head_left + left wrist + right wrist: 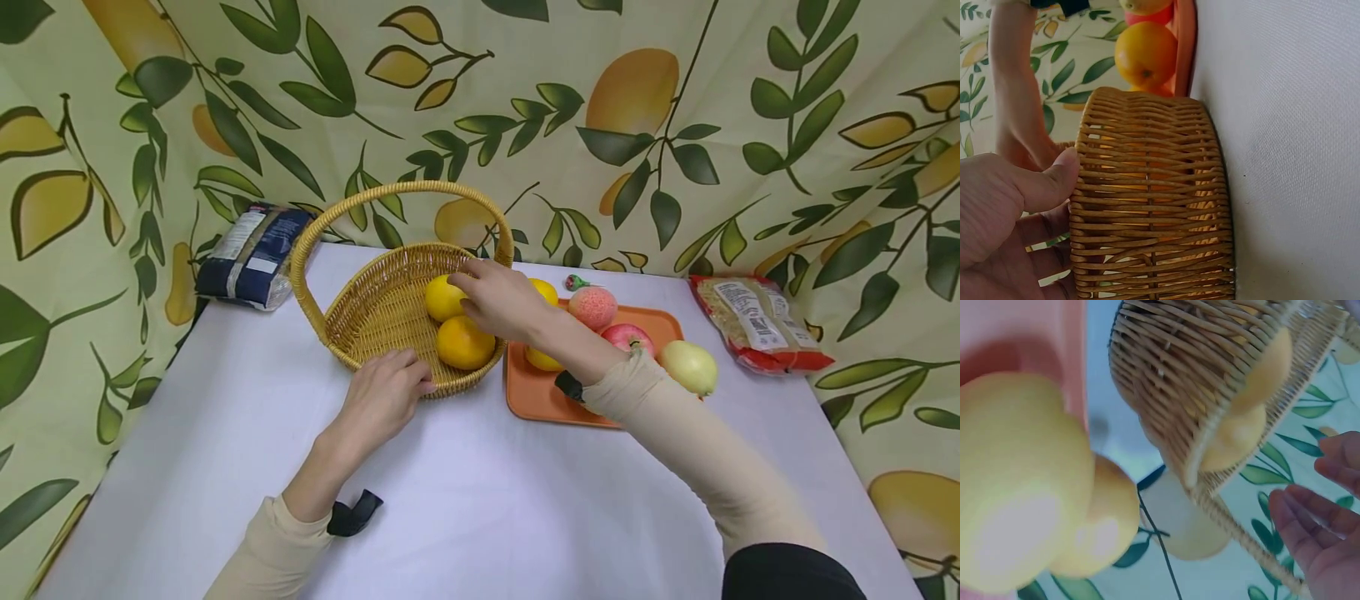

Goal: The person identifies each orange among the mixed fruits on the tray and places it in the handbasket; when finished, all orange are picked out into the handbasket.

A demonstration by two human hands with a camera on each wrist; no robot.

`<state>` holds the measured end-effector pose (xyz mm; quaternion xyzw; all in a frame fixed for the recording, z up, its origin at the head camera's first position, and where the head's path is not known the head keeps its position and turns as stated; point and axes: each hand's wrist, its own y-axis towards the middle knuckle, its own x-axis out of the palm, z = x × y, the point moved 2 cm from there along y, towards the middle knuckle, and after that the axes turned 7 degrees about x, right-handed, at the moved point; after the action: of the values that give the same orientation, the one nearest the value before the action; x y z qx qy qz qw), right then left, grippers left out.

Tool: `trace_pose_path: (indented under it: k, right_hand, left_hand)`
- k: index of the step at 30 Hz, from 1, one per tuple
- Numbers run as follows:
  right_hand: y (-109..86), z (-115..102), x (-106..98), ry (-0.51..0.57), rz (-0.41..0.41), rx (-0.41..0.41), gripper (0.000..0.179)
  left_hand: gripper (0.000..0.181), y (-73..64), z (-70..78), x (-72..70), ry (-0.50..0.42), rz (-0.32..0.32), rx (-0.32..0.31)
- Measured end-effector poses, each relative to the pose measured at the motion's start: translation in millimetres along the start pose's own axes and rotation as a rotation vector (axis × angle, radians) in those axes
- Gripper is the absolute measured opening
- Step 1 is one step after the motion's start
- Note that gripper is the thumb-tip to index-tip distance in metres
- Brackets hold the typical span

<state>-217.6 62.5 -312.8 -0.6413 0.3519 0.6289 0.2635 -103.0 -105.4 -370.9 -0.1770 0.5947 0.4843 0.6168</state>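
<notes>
A wicker basket [375, 325] with a tall handle stands on the table, holding an orange [465, 343] and a yellow fruit [444, 298] at its right side. My left hand [384, 392] grips the basket's near rim; in the left wrist view its thumb [1060, 178] lies on the rim, its fingers inside. Above the fruit in the basket, by the handle's right side, is my right hand [506, 300]. The right wrist view shows that hand [1322, 531] with loosely bent fingers and nothing between them. My right forearm partly covers the orange tray [540, 407].
Right of the basket, the tray bears yellow fruits [542, 358], a peach [592, 307], a pinkish-red fruit [626, 335] and a pale yellow fruit [688, 367]. A dark-blue bag [251, 254] stands back left, a red-edged bag [757, 321] back right. Patterned cloth surrounds the table.
</notes>
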Motion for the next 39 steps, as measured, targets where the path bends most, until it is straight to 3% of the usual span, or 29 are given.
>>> trace_pose_path:
  k: [5,9,13,17,21,24,31,39]
  right_hand:
    - [-28.5,23,-15,0.015,0.161,-0.082,0.017]
    - [-39.7,50,-23,0.014,0.172,-0.015,0.017]
    - [-36.5,75,-22,0.012,0.055,0.118,0.026]
    - [-29.4,92,-9,0.021,-0.125,0.212,0.039]
    - [-23.8,98,7,0.027,-0.292,0.248,0.052]
    - [-21.3,100,13,0.041,-0.370,0.259,0.059]
    - [-17.2,99,22,0.035,-0.459,0.270,0.062]
    - [-15.3,99,27,0.028,-0.450,0.251,0.062]
  left_hand:
    - [0.012,0.0,0.5,0.7,-0.002,0.005,0.008]
    - [0.012,-0.2,0.1,0.1,0.005,0.008,0.005]
    - [0.012,-0.3,-1.1,-1.5,0.007,0.008,-0.001]
    - [0.012,-1.0,-1.1,-0.7,0.009,0.009,0.005]
    - [0.012,-1.1,-0.2,0.2,0.011,0.007,0.007]
    - [0.012,-0.2,0.9,-0.3,0.010,0.002,0.007]
    - [0.011,0.8,1.0,-0.4,0.000,-0.007,-0.006]
    - [0.011,0.3,-0.1,-0.6,-0.002,-0.004,-0.005]
